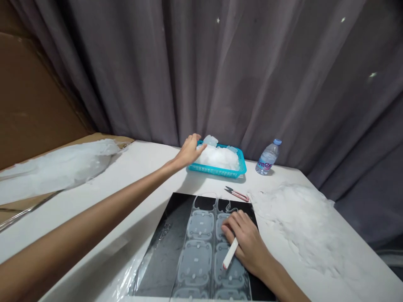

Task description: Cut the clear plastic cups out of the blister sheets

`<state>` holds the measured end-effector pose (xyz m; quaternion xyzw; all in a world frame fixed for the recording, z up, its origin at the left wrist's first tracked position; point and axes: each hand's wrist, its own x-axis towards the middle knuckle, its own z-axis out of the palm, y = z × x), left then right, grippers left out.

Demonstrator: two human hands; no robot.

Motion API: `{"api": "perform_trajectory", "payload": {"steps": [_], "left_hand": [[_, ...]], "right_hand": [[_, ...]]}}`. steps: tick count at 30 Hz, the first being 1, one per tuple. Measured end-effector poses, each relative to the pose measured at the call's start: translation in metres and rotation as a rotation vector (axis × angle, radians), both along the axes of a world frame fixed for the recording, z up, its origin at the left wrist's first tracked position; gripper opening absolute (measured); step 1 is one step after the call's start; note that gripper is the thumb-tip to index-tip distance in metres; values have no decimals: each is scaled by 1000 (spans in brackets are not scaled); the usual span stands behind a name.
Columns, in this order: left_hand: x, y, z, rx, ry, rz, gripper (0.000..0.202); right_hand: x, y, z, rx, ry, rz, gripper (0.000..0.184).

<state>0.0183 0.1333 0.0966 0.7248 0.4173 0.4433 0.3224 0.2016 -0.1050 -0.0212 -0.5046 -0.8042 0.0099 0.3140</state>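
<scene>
The right hand [244,237] hid the upper end of the white stick [231,253] and part of the plastic sheet [195,262], whose lowest panels [192,293] ran off the bottom edge. The left hand [189,152] covered the left side of the blue basket [217,170]; whether they touched could not be told. The left edge cut off the white bag [67,163]. Pale flecks [373,74] on the curtain [270,75] were too small to identify.

Bright table [149,158] — dim, shadowed curtain [217,75]
</scene>
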Motion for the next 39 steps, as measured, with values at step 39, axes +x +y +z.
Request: {"api": "perform_trajectory", "payload": {"steps": [39], "left_hand": [[-17,-172,-103,244,605,-573,53]], "right_hand": [[41,-25,42,-503,358,203,10]]}}
